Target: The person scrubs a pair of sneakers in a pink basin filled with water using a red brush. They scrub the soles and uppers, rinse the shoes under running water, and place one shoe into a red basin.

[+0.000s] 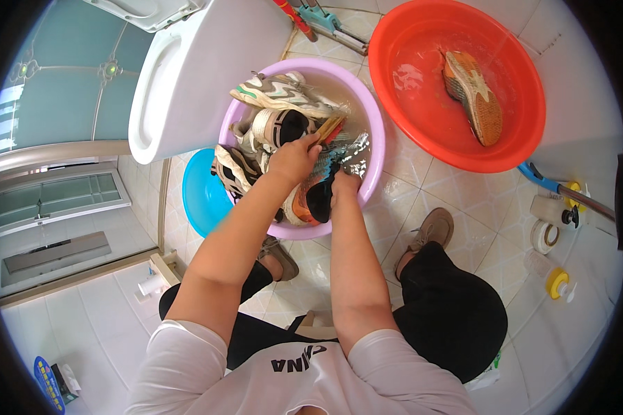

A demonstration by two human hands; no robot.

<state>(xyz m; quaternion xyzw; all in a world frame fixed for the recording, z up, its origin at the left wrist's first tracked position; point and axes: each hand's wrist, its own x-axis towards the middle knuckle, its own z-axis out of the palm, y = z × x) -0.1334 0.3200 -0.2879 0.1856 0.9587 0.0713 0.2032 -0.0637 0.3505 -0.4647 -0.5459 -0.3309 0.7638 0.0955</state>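
A lilac plastic basin point(377, 155) of cloudy water stands on the floor in front of me, with several sneakers in it. My left hand point(295, 157) grips a wooden-handled brush point(330, 128) over the water; reddish bristles show at its far side. Lower in the basin, my right hand point(346, 183) grips a sneaker with an orange sole part and black lining point(320, 201), partly under water. White-and-grey sneakers point(283, 95) with green trim lean on the far rim. A beige-and-black sneaker point(233, 168) rests at the left rim.
At the far right is a red basin point(533, 111) with water and one sneaker point(472, 98), sole up. A blue basin point(200, 194) sits partly under the lilac one. A white toilet point(158, 98) stands left. Bottles point(545, 267) and a blue-and-metal pole point(540, 176) lie right.
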